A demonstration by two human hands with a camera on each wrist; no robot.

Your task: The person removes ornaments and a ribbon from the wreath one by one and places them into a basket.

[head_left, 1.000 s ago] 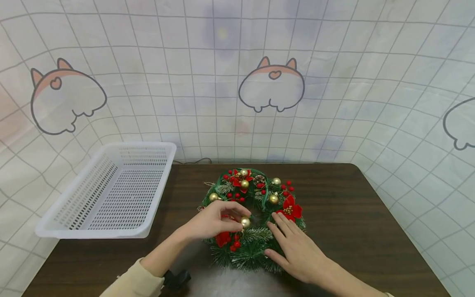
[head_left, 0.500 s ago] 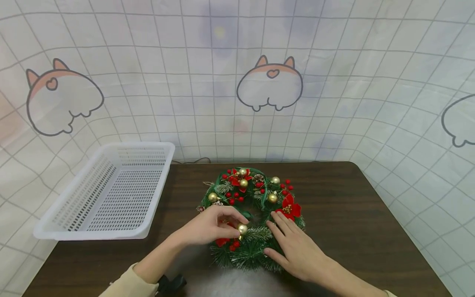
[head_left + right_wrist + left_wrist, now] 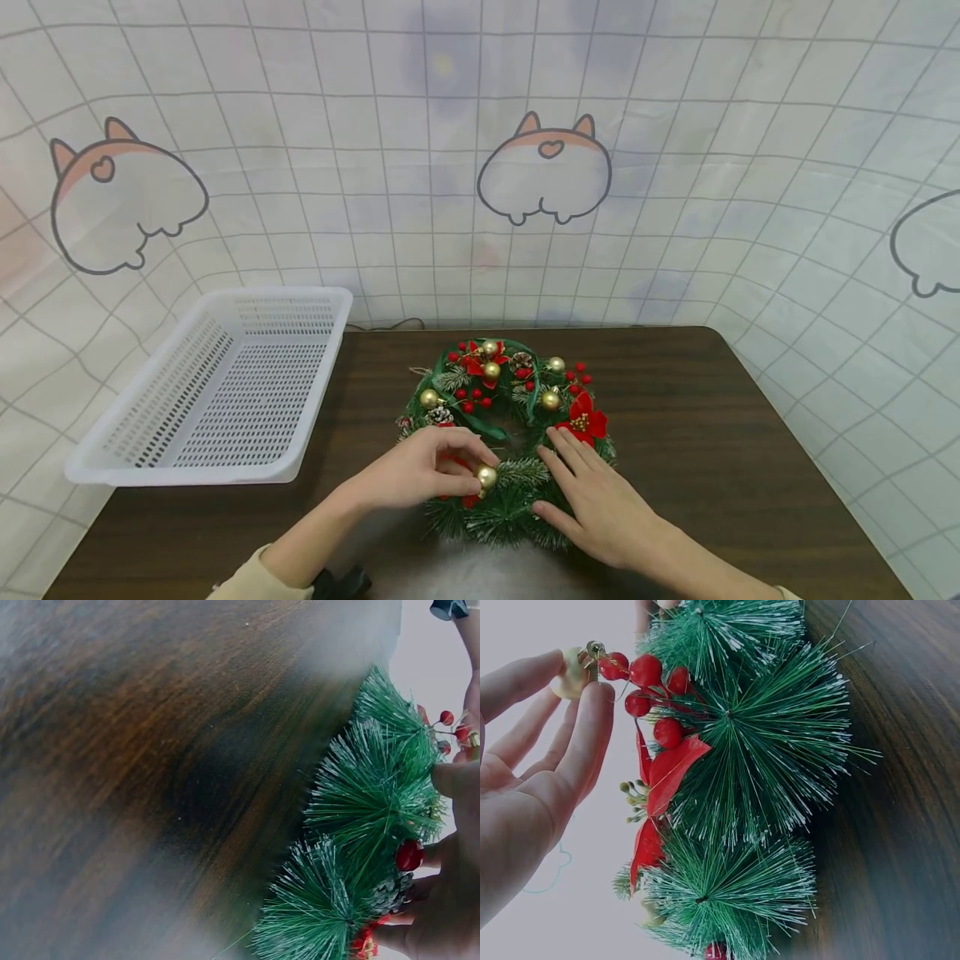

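A green Christmas wreath (image 3: 506,521) lies on the dark wooden table, dressed with red flowers, berries, pine cones and gold balls. At its near left side my left hand (image 3: 416,471) pinches a gold ball ornament (image 3: 487,476) between thumb and fingertips. The left wrist view shows the gold ball (image 3: 571,675) by its metal cap, close beside red berries (image 3: 645,671) and above a red cloth flower (image 3: 671,776). My right hand (image 3: 607,508) rests on the wreath's right side with fingers extended, just below a red poinsettia (image 3: 585,419); its fingertips are partly hidden among needles in the right wrist view.
A white perforated plastic basket (image 3: 300,467) stands on the left of the table (image 3: 697,433). Behind runs a white gridded cloth (image 3: 420,217) with cartoon prints. A thin dark cable (image 3: 397,323) lies along the table's back edge.
My left hand has moved down toward the near side of the wreath, carrying the gold ball with it. A pine cone and green ribbon behind it now show more. My right hand stays put.
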